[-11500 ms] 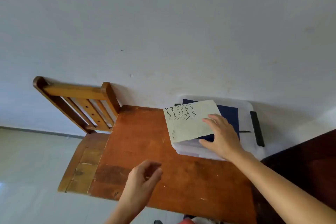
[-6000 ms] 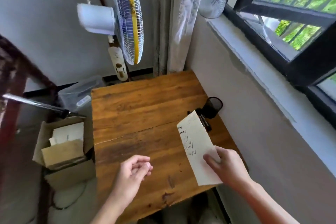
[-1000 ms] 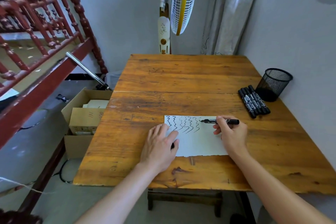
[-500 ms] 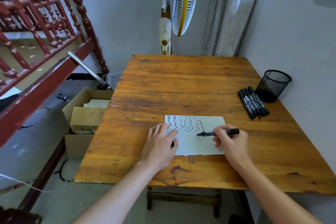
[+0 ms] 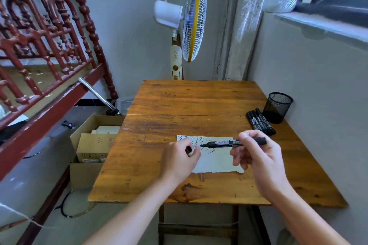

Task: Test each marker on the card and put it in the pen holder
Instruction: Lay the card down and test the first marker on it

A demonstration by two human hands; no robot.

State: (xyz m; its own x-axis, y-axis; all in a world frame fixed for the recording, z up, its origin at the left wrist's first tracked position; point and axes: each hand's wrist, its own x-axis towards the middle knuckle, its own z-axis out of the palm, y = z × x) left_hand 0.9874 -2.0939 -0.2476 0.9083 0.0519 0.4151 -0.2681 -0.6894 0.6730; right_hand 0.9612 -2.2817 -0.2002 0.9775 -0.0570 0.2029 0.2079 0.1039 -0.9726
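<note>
Pointing its tip leftward, the marker (image 5: 229, 143) sits in the right hand (image 5: 256, 157).

"191" handwritten on the cardboard box (image 5: 95, 146)

A pale cream card (image 5: 217, 160) scrawled with black wavy lines lies on an orange-brown wooden table (image 5: 191, 101), beside black markers (image 5: 260, 121) with white lettering, a black mesh pen holder (image 5: 277, 107) and a white, yellow-rimmed fan (image 5: 194, 19)
</note>
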